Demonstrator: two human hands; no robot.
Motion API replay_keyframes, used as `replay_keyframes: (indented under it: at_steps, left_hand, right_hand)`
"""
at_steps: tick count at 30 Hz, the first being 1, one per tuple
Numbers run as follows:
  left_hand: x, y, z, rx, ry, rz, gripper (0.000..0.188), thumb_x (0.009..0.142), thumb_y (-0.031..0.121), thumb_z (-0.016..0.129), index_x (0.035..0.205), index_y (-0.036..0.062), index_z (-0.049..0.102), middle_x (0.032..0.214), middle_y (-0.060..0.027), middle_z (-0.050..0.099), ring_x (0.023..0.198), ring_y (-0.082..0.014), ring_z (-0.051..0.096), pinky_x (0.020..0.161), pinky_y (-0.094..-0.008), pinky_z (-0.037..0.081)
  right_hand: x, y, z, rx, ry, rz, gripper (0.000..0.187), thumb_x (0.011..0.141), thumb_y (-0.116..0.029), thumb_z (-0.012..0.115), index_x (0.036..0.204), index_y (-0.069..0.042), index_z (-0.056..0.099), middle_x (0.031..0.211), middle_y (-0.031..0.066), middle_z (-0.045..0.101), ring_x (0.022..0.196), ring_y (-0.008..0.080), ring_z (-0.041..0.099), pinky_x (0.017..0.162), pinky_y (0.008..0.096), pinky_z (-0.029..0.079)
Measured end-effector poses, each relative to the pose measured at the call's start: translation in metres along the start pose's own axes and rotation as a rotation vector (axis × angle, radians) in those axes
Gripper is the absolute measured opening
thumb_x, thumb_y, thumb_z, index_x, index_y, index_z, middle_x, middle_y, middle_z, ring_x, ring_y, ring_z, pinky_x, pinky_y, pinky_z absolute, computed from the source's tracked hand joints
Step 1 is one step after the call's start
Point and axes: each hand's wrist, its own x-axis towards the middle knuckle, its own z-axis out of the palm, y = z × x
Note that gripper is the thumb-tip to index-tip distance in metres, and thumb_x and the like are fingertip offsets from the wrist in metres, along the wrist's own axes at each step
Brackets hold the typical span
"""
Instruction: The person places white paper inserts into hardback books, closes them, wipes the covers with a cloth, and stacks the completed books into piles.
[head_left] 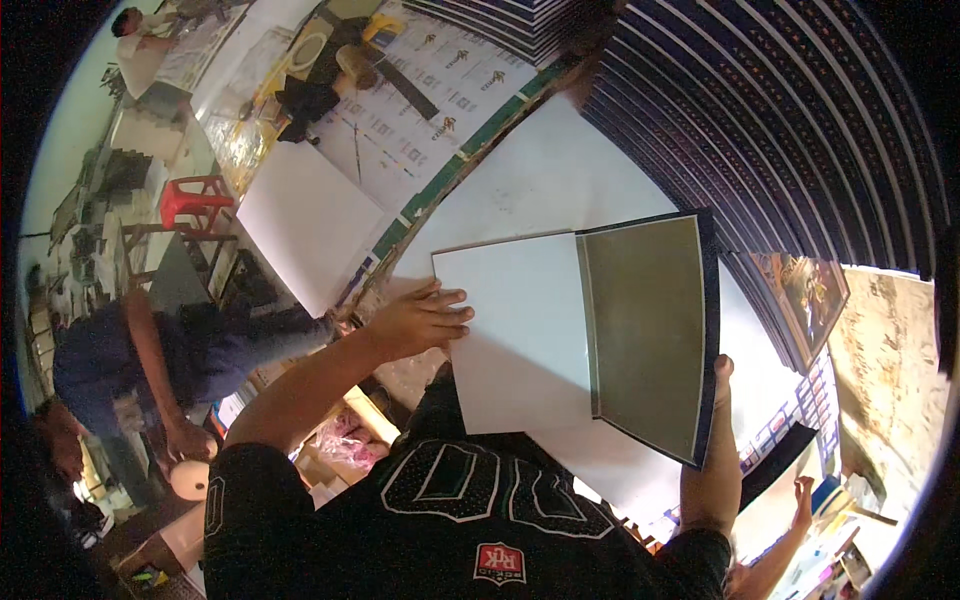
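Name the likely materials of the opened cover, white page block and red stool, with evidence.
Opened cover: probably matte board, dull grey-brown and stiff-looking, edged by dark wrap, material unclear.
White page block: seemingly smooth paper, uniformly pale with crisp edges.
Red stool: likely moulded plastic, bright, even colour.

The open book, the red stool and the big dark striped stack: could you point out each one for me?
open book [525,325]: head view, on its white left-hand page.
red stool [186,203]: head view, on its red plastic body.
dark striped stack [770,130]: head view, on its layered edges.
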Motion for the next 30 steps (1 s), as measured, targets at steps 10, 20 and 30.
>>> replay_keyframes:
  at_steps: [10, 20, 30]
  left_hand:
    - [0.003, 0.004, -0.005, 0.039, -0.051, -0.019, 0.039, 0.079, 0.033, 0.063, 0.117, 0.0255, 0.065, 0.142, 0.0107, 0.048, 0.142, -0.0166, 0.032, 0.119, -0.0441, 0.025]
    - [-0.006, -0.006, 0.001, -0.153, 0.057, -0.002, 0.041, 0.082, 0.038, 0.062, 0.12, 0.0235, 0.063, 0.146, 0.006, 0.047, 0.141, -0.02, 0.036, 0.118, -0.046, 0.026]
    - [-0.032, 0.026, 0.028, -0.244, 0.491, -0.279, 0.041, 0.072, 0.023, 0.065, 0.111, 0.0105, 0.066, 0.135, -0.0078, 0.052, 0.127, -0.0284, 0.048, 0.105, -0.0404, 0.044]
  right_hand:
    - [0.005, -0.005, 0.041, 0.038, -0.082, -0.039, 0.102, 0.065, -0.061, 0.079, 0.133, 0.007, 0.047, 0.122, 0.0197, 0.06, 0.107, 0.0295, 0.061, 0.088, 0.0409, 0.052]
    - [-0.008, 0.0, 0.159, -0.201, -0.049, -0.097, 0.107, 0.063, -0.048, 0.079, 0.143, 0.007, 0.034, 0.134, 0.0212, 0.051, 0.12, 0.033, 0.053, 0.099, 0.0407, 0.043]
    - [0.04, 0.101, 0.284, -1.408, 0.231, -0.352, 0.101, 0.064, -0.048, 0.081, 0.15, -0.021, 0.035, 0.158, 0.0201, 0.023, 0.144, 0.0499, 0.015, 0.11, 0.0649, 0.024]
